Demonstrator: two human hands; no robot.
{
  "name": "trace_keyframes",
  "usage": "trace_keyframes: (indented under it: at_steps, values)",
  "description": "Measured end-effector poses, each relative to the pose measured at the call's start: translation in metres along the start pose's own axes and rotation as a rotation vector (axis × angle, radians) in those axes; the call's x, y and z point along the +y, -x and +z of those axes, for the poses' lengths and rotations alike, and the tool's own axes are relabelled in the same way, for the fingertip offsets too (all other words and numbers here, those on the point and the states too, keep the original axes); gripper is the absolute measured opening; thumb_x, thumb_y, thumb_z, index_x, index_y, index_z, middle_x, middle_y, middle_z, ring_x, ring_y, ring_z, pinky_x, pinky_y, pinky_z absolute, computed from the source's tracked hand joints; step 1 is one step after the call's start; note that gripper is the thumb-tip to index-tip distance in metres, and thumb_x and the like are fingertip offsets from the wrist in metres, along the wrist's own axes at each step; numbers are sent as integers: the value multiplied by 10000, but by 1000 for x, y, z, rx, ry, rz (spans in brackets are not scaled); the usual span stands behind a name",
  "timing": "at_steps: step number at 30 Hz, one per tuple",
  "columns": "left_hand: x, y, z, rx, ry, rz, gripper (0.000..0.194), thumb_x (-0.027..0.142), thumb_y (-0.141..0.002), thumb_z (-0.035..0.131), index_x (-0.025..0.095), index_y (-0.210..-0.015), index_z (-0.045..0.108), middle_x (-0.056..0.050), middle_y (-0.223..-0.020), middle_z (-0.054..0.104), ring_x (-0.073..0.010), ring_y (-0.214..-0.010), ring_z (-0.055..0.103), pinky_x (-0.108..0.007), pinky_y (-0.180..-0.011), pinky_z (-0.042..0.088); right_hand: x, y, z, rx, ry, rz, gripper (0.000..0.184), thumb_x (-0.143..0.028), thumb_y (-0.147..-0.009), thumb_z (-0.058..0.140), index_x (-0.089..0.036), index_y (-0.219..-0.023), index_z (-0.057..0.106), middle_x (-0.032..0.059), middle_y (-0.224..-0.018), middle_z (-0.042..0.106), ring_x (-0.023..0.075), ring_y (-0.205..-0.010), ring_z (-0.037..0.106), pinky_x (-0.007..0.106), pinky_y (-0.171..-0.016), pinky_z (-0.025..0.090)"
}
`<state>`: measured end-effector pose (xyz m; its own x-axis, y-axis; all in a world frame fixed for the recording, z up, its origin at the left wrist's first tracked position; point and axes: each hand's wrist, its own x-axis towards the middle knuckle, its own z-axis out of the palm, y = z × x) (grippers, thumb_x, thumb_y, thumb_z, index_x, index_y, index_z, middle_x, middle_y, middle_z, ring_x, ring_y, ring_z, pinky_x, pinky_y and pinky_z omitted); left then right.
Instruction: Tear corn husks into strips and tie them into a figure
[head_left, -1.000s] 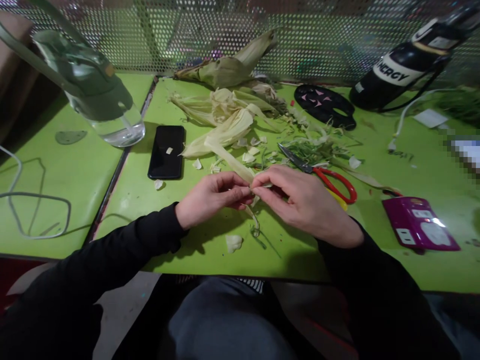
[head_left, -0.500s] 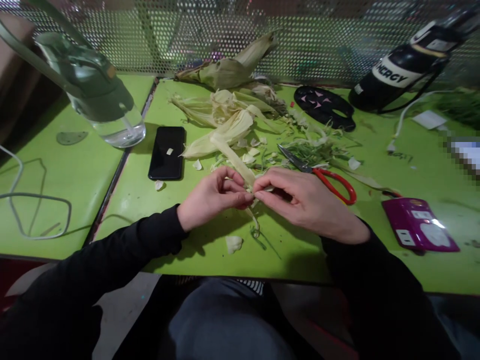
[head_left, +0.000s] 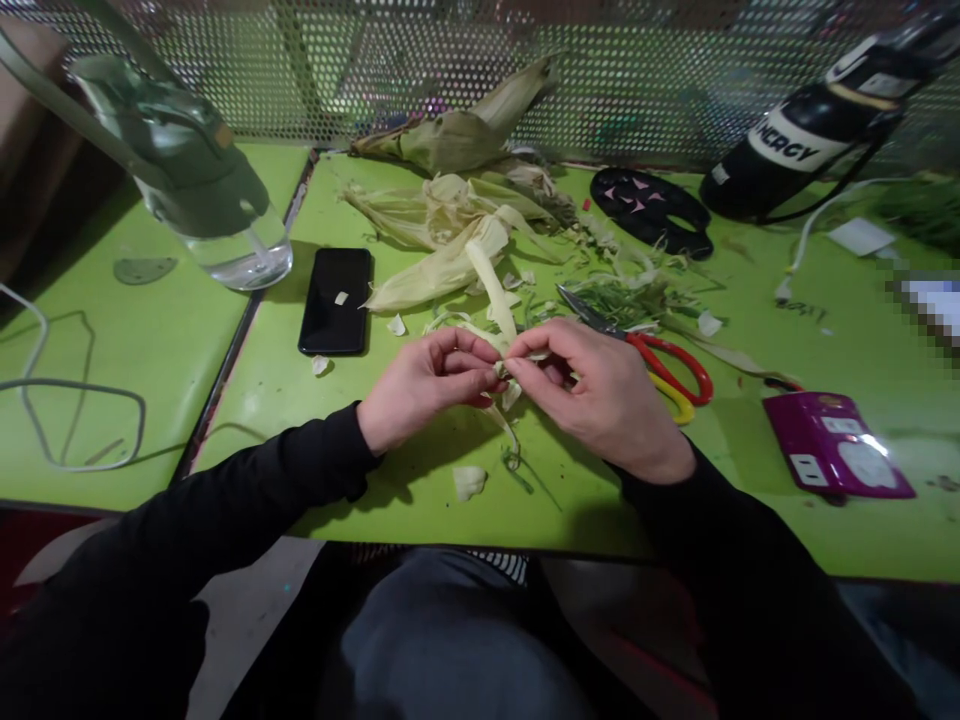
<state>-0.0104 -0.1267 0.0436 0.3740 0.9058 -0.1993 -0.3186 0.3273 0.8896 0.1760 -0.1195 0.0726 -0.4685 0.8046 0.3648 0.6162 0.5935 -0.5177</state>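
Note:
My left hand (head_left: 431, 388) and my right hand (head_left: 604, 400) meet fingertip to fingertip just above the table, both pinching pale corn husk. A long husk strip (head_left: 493, 290) rises from between them toward the larger husks behind. Small crumpled husk bits (head_left: 511, 393) show at my fingertips; the exact grip is partly hidden by the fingers. Beyond the hands lies a pile of dry corn husks (head_left: 442, 275). Scissors (head_left: 679, 362) with red and yellow handles rest beside my right hand, blades pointing away to the left. A loose husk scrap (head_left: 469, 482) lies nearer to me.
A black phone (head_left: 335, 310) and a green water bottle (head_left: 217, 200) are on the left. Green shreds (head_left: 611, 300), a black palette-shaped object (head_left: 649, 212), a black bottle (head_left: 787, 150) and a purple power socket (head_left: 840, 440) occupy the right. Perforated metal (head_left: 600, 90) borders the green table's back.
The husk strip now stands steeper, its far end shifted right. My right hand has shifted slightly left and turned, uncovering the scissors' yellow handle. Both hands still pinch at the same spot.

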Motion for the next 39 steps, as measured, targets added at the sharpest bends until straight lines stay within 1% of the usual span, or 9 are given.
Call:
trace_keyframes:
  at_steps: [6, 9, 12, 16, 18, 25, 29, 35, 39]
  values:
    - [-1, 0, 2, 42, -26, 77, 218, 103, -736, 750, 129, -858, 571, 27, -720, 658, -62, -609, 651, -195, -632, 577, -1, 2, 7, 64, -66, 39, 26, -219, -886, 654, -203, -891, 634, -14, -762, 674, 85, -490, 480, 252, -488, 410]
    - [0, 0, 1, 70, -39, 105, 195, 105, -750, 731, 123, -868, 576, 22, -726, 647, -66, -617, 653, -196, -631, 574, 0, 0, 2, 3, -27, -92, 76, -202, -919, 606, -212, -956, 671, 39, -883, 699, 151, -697, 626, 297, -630, 508]
    - [1, 0, -1, 67, -68, 102, 187, 137, -764, 734, 122, -877, 585, 3, -754, 662, -80, -666, 667, -201, -648, 572, 1, -1, -2, 36, 16, -178, 146, -188, -940, 567, -241, -990, 692, 69, -982, 706, 218, -902, 669, 374, -762, 544]
    - [0, -1, -2, 25, -91, 84, 204, 146, -746, 755, 123, -877, 601, -4, -790, 676, -78, -683, 661, -184, -631, 550, 2, 3, 1, 105, -25, -66, 37, -212, -919, 616, -248, -912, 615, 16, -829, 677, 158, -639, 592, 327, -601, 519]
    - [0, -1, -1, 25, -90, 85, 203, 129, -747, 745, 122, -897, 608, -4, -789, 682, -77, -681, 657, -194, -651, 558, 2, 5, 4, 129, -62, 9, 74, -231, -912, 630, -254, -888, 565, 5, -792, 658, 138, -560, 540, 314, -526, 483]
    - [-3, -2, 1, 45, -128, 155, 247, 148, -724, 770, 134, -876, 576, 28, -738, 627, -59, -628, 609, -189, -615, 555, 2, 6, 12, 125, -249, 134, 109, -245, -894, 640, -221, -908, 535, 0, -775, 637, 125, -590, 570, 269, -501, 436]
    - [-3, -2, 2, 37, -119, 205, 338, 175, -645, 847, 124, -847, 582, 36, -742, 611, -40, -607, 578, -168, -592, 536, -3, 7, 12, 152, -157, 64, 113, -181, -866, 635, -216, -873, 528, 1, -815, 644, 104, -563, 517, 276, -530, 437]
    - [1, 0, 0, 19, -82, 128, 228, 172, -761, 759, 117, -898, 586, 3, -759, 659, -85, -657, 670, -219, -656, 578, -7, 8, 10, 156, 25, -8, 132, -136, -858, 614, -234, -890, 532, 4, -808, 631, 124, -568, 527, 298, -533, 440]
    - [1, 0, -1, 22, -138, 107, 185, 158, -786, 729, 129, -872, 569, 13, -720, 662, -82, -636, 666, -204, -623, 567, -4, 8, 12, 142, 186, -196, 116, -135, -871, 600, -227, -875, 528, 15, -795, 640, 144, -631, 579, 294, -556, 445]
